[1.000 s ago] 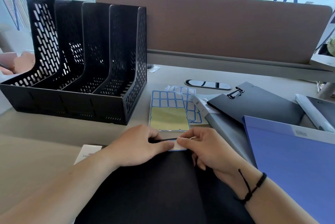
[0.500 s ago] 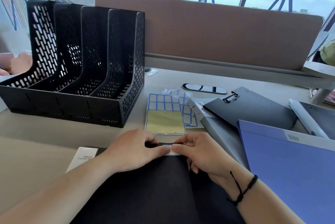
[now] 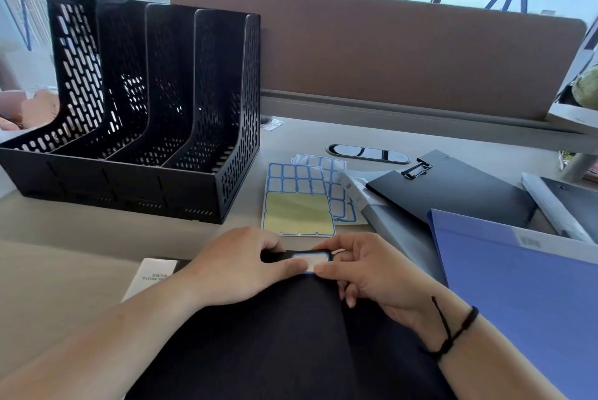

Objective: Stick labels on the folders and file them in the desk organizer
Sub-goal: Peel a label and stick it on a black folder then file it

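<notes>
Black folder (image 3: 291, 344) lies flat on the desk (image 3: 81, 237), under both hands. Blue-bordered label (image 3: 311, 261) sits at its far edge, between the hands. Left hand (image 3: 239, 267): thumb pressing label's left end, other fingers curled over the folder's far edge. Right hand (image 3: 365, 270): thumb and forefinger pinching label's right end. Label sheets (image 3: 299, 200) just beyond the hands. Desk organizer (image 3: 145, 108) well beyond left hand, upright. Blue folder (image 3: 524, 286) right of right hand.
</notes>
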### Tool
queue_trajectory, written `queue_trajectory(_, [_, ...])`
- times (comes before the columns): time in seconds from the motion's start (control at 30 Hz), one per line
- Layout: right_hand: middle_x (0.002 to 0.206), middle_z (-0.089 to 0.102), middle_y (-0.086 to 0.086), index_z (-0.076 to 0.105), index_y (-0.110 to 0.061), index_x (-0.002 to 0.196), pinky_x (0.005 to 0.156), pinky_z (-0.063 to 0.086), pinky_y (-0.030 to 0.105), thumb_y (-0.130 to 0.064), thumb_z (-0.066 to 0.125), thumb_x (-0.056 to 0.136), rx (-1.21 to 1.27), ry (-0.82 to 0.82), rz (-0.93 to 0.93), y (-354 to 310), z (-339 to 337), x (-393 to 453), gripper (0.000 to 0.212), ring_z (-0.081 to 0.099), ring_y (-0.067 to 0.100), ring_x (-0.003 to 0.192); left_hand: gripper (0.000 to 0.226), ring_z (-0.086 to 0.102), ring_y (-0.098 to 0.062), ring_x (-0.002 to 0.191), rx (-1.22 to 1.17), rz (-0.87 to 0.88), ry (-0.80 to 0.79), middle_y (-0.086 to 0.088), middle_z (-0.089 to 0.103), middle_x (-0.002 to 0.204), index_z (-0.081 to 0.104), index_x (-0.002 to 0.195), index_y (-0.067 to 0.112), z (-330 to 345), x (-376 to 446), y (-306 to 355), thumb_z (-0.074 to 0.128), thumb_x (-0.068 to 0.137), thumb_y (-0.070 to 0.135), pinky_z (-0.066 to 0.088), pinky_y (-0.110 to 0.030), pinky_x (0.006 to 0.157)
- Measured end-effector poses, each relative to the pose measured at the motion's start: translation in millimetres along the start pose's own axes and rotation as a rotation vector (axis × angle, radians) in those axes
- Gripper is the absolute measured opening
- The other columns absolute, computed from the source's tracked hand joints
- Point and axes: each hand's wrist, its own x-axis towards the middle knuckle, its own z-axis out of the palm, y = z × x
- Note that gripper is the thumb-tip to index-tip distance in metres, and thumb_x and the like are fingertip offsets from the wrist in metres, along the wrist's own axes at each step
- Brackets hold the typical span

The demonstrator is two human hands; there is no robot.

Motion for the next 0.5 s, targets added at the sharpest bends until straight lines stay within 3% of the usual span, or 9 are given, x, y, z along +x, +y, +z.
queue_trajectory(0.1, [0.06,0.059,0.0,0.07,-0.007,0.104,0.041,0.045,0.021,-0.014,0.071,0.091,0.022,0.033,0.015,-2.6,2.3,1.3,0.016,0.051,0.009,0.046,0.049,0.063,-0.004,0.068,-0.05,-0.012,0.007,0.012,0.069,0.07,0.07,0.074,0.027,-1.2,2.5,1.4,0.06,0.078,0.075,0.053,-0.033,0.069])
queue_trajectory(0.17, [0.066,0.058,0.006,0.071,-0.008,0.097,0.039,0.043,0.022,-0.02,0.068,0.093,0.012,0.078,0.023,-4.2,5.6,3.7,0.013,0.05,0.011,0.046,0.058,0.048,-0.008,0.05,-0.091,-0.019,0.031,0.01,0.049,0.049,0.056,0.057,0.017,-1.6,7.2,3.7,0.059,0.083,0.07,0.041,-0.033,0.057])
queue_trajectory(0.23, [0.067,0.056,0.008,0.071,-0.009,0.092,0.037,0.042,0.023,-0.021,0.067,0.094,-0.014,0.123,0.024,-4.3,8.5,5.9,0.013,0.049,0.011,0.044,0.066,0.033,-0.01,0.046,-0.106,-0.029,0.053,0.007,0.03,0.047,0.042,0.051,0.014,-1.4,11.0,6.2,0.058,0.085,0.069,0.028,-0.032,0.054])
queue_trajectory(0.37, [0.064,0.057,0.008,0.07,-0.009,0.09,0.036,0.041,0.023,-0.019,0.066,0.094,-0.041,0.146,0.015,-2.6,10.7,6.1,0.012,0.048,0.012,0.042,0.056,0.035,-0.007,0.043,-0.072,-0.022,0.055,0.006,0.036,0.043,0.056,0.047,0.025,1.2,12.1,5.8,0.061,0.085,0.066,0.028,-0.03,0.051])
queue_trajectory(0.5, [0.061,0.057,0.006,0.072,-0.013,0.086,0.038,0.041,0.023,-0.027,0.068,0.093,-0.045,0.15,-0.001,-0.8,10.3,6.0,0.016,0.047,0.014,0.043,0.061,0.033,-0.008,0.044,-0.061,0.001,0.078,0.006,0.034,0.045,0.053,0.049,0.021,3.5,12.1,2.8,0.058,0.083,0.072,0.029,-0.031,0.052])
